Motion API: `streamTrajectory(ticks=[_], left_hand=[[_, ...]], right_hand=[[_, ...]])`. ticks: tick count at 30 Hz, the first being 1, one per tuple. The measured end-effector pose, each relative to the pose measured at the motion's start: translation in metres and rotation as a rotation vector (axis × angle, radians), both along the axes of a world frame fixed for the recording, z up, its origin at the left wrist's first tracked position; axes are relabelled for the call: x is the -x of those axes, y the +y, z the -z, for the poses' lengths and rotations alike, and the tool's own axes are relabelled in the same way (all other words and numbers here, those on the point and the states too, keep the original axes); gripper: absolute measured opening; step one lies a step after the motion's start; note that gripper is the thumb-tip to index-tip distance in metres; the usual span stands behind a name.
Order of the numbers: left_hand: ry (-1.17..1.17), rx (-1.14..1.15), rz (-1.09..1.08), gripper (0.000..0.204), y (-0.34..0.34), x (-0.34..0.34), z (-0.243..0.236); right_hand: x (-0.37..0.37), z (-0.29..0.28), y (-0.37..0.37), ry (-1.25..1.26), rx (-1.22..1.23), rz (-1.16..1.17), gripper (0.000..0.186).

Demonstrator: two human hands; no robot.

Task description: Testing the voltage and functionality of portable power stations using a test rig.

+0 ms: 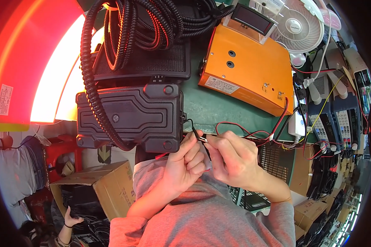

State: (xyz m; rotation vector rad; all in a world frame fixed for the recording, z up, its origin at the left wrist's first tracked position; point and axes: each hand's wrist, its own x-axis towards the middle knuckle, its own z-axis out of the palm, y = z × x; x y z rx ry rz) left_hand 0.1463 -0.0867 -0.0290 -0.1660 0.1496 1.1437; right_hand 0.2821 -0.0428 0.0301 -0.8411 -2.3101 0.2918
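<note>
In front of my body, both hands meet at the bench's near edge. My left hand [185, 160] is closed, with thumb and forefinger pinching a thin black cable [195, 131]. Fingertip to fingertip with it, my right hand [237, 158] pinches a small shiny end piece [203, 139] at the cable; its exact kind is too small to tell. The cable runs up toward the side of a black hard plastic case [132, 117], which lies left of my hands. A thick black corrugated hose [97, 99] crosses over the case.
An orange box [247, 66] with switches sits on the green bench [210, 109], red and black wires trailing from it. Beyond stand a small screen [252, 19] and a white fan [294, 26]. Bench instruments [342, 119] line the right. Another person's hand [72, 220] shows lower left, beside a cardboard box [115, 191].
</note>
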Motion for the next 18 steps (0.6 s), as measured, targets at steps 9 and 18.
streamTrajectory(ticks=[9, 18], left_hand=[[0.245, 0.056, -0.088, 0.019, -0.002, -0.010, -0.005], [0.399, 0.100, -0.084, 0.021, -0.003, -0.007, -0.007]], right_hand=[[0.006, 0.000, -0.008, -0.110, -0.081, 0.069, 0.022], [-0.002, -0.005, -0.001, -0.171, 0.087, 0.068, 0.028]])
